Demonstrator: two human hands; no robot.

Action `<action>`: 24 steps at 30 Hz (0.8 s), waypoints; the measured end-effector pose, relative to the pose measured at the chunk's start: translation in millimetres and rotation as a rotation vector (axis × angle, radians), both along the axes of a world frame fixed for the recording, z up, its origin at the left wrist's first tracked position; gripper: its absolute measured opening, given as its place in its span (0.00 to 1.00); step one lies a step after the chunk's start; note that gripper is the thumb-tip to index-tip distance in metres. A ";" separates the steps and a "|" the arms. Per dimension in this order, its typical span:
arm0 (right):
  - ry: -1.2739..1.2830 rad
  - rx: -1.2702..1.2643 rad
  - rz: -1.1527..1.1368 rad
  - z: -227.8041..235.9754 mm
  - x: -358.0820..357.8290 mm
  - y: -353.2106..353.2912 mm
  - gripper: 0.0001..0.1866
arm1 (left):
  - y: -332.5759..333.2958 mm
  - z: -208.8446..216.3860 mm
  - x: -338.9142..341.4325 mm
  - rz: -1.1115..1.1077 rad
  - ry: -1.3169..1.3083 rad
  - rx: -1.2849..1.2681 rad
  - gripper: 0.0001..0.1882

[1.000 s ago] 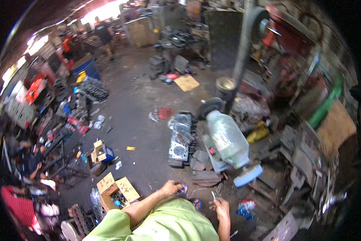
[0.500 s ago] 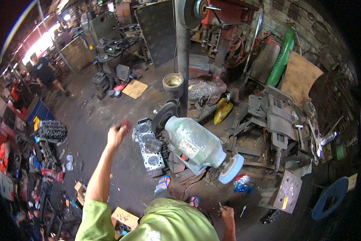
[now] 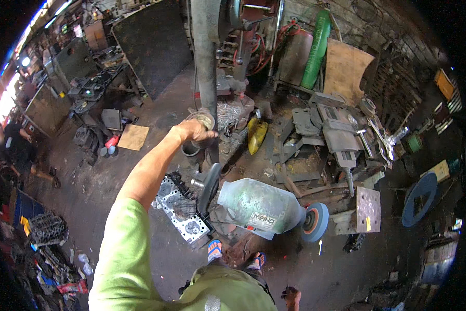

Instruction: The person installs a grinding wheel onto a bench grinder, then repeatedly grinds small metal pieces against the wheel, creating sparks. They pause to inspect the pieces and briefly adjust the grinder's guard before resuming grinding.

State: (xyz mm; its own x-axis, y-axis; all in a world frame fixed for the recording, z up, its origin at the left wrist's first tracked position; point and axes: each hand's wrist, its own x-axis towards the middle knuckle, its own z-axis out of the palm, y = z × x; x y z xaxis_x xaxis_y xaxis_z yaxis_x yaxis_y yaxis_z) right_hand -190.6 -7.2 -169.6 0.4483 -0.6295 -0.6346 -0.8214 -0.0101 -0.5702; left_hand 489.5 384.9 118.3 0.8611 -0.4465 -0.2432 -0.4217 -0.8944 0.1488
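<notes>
My left hand is stretched forward to the grey post, its fingers curled around a round can with a pale yellowish inside. Just beneath the hand is a dark cup-shaped holder. My right hand hangs low beside my body, closed, with a small dark thing at its fingers that I cannot make out. Between the hands stands a greenish-grey bench grinder with a blue-grey wheel on its right and a dark wheel on its left. Left of it lies an engine cylinder head.
The grey post rises behind the grinder. A yellow scoop-like piece, metal shavings and a bench vise lie beyond. A green gas cylinder leans at the back. Engine parts clutter the left side.
My left hand has moved up and forward from beside the cylinder head to the can at the post. The red crumpled thing it held is no longer visible. The view has turned right.
</notes>
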 end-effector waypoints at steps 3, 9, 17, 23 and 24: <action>-0.194 0.368 -0.434 -5.5 -42.4 26.7 0.13 | -0.6 -4.4 5.5 -0.164 0.020 0.144 0.40; -0.197 0.447 -0.445 -22.1 -75.8 61.3 0.10 | 6.6 1.8 14.4 -0.257 0.213 0.090 0.39; -0.269 0.310 -0.274 -21.0 -40.4 68.3 0.11 | 8.1 -10.1 30.4 -0.160 0.292 0.047 0.37; -0.214 0.340 -0.356 -19.8 -46.1 70.4 0.12 | 11.8 -21.0 54.9 -0.038 0.334 -0.113 0.38; -0.124 0.258 -0.297 -21.5 -49.6 72.2 0.12 | 10.3 -22.5 56.2 -0.016 0.312 -0.036 0.25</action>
